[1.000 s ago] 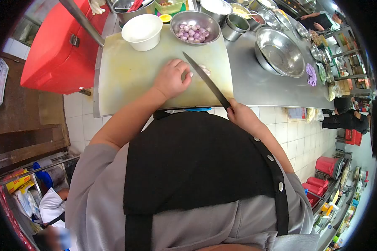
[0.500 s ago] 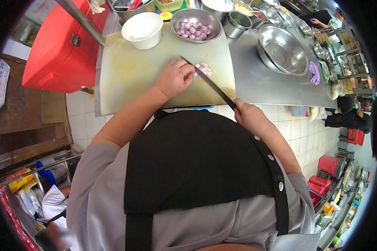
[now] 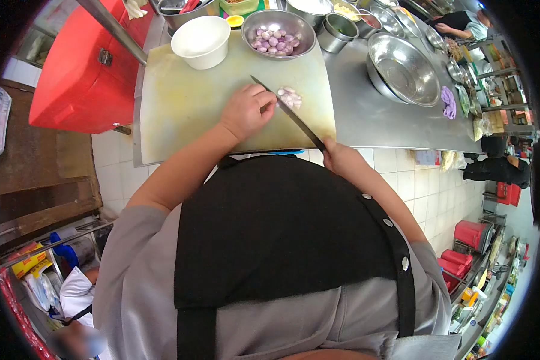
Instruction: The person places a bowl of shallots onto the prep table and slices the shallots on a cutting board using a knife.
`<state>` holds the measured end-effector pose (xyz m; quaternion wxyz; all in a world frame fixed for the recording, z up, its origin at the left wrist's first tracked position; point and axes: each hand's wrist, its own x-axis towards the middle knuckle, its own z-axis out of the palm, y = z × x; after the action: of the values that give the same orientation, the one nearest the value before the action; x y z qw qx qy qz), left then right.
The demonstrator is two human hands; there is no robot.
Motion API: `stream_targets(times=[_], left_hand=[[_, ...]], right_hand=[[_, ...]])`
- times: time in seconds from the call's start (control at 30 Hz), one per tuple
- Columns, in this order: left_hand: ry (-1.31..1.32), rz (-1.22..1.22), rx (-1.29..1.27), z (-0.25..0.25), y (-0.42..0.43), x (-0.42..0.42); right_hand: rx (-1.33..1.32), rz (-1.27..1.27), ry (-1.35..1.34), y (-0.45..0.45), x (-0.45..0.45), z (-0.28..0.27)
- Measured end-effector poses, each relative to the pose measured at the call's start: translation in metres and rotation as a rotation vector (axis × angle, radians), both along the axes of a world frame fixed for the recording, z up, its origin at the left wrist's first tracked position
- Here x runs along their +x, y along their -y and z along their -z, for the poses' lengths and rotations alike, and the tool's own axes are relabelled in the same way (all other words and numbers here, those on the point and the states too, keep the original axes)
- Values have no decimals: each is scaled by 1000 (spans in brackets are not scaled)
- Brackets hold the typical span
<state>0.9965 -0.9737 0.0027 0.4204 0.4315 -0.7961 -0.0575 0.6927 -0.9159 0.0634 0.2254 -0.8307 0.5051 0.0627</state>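
Observation:
My right hand [image 3: 345,158] grips the handle of a long, dark-bladed knife [image 3: 301,125] at the near right edge of the cutting board [image 3: 183,111]. The blade slants up and to the left across the board. Close against its left side, my left hand [image 3: 249,111] rests on the board with curled fingers. Whatever those fingers hold is hidden. Pale pieces of cut shallot [image 3: 290,96] lie just right of the blade. Further back on the board, a steel bowl [image 3: 308,37] holds several peeled purple shallots [image 3: 274,42]. To its left stands a white bowl [image 3: 201,49].
Steel pots [image 3: 338,33] and a yellow-filled small cup [image 3: 235,22] line the back. A stacked steel basin and colander [image 3: 405,69] sit right, near a purple cloth [image 3: 449,103]. A red cooler box [image 3: 81,72] stands left. Other people are at the edges.
My right hand and the knife have shifted left and slightly forward. The left hand stays nearly in place beside the blade. The whole view has drifted slightly.

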Motion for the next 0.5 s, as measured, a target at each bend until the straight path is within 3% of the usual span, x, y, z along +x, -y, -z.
stream_targets(times=[0.07,0.17,0.37,0.5], left_hand=[[7,6,1,0,0,0],[27,7,-11,-3,0,3],[3,-3,5,-3,-2,0],[12,9,-4,-3,0,3]], right_hand=[[6,-1,-39,5,7,5],[-70,-1,118,-6,-3,-15],[74,26,-15,3,6,2],[40,43,80,-6,5,-21]])
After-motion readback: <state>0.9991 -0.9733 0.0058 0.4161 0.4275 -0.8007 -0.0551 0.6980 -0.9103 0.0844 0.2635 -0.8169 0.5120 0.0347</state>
